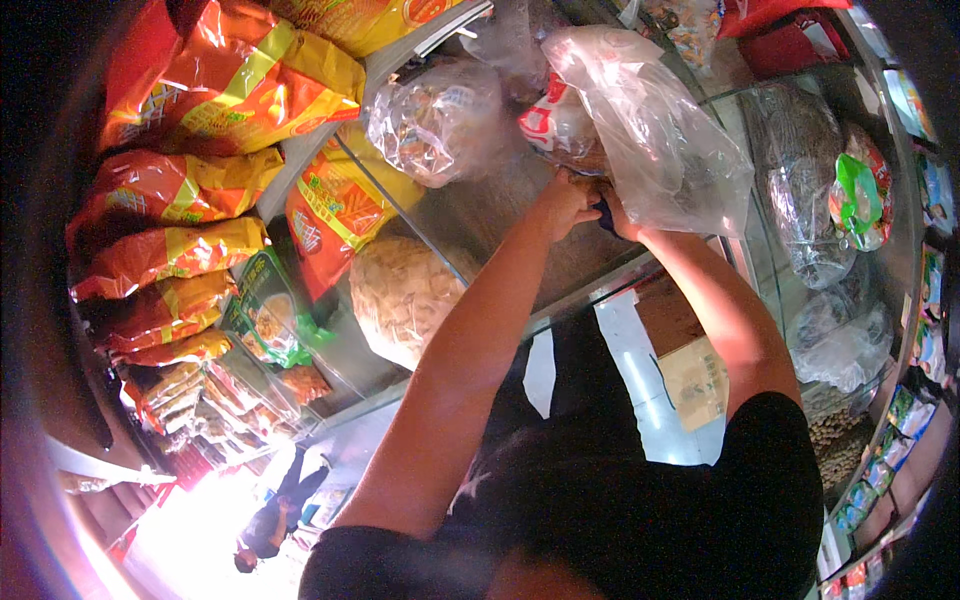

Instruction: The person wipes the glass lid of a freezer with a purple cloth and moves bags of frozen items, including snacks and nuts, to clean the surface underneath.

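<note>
My left hand (566, 206) and my right hand (619, 214) come together over a dark brown surface behind glass panels. Their fingers are bent around a small dark item (602, 214), too hidden to name. Just beyond them sits a clear plastic bag with red and white print (555, 124). A large, thin translucent plastic bag (660, 142) drapes down over my right wrist and hides part of that hand. Whether either hand grips a bag is not plain. To the left lies another clear bag of wrapped pieces (435, 124).
Orange and yellow snack bags (247, 82) line the left side, near a round clear bag of pale pieces (405, 296). A glass partition (405, 214) stands left of my arms. At right are bagged dark goods (799, 150). Behind me, at lower left, is another person (274, 521).
</note>
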Demonstrator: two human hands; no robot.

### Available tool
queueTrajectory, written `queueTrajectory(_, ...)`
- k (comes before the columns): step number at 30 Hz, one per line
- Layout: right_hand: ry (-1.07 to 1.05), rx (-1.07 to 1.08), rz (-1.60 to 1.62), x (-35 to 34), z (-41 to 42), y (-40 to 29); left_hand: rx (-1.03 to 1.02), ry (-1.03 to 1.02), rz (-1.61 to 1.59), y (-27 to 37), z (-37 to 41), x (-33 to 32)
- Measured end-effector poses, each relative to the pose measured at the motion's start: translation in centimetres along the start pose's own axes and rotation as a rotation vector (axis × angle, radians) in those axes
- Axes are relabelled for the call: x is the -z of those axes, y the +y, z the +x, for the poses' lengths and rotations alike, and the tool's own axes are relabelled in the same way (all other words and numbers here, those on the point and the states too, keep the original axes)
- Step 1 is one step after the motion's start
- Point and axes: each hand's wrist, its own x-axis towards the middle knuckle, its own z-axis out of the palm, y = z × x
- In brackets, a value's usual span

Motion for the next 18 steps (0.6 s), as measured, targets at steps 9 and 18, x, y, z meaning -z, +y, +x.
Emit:
queueTrajectory(9,-0.333,0.048,-0.648,-8.1,0.8,-10.4,0.114,0.467,-0.196,11.5,-15.2,6.3)
queueTrajectory(18,-1.021,0.242,-0.544,-11.5,2.1,-11.0,0.101,0.761,-0.091,10.4,-31.6,6.1)
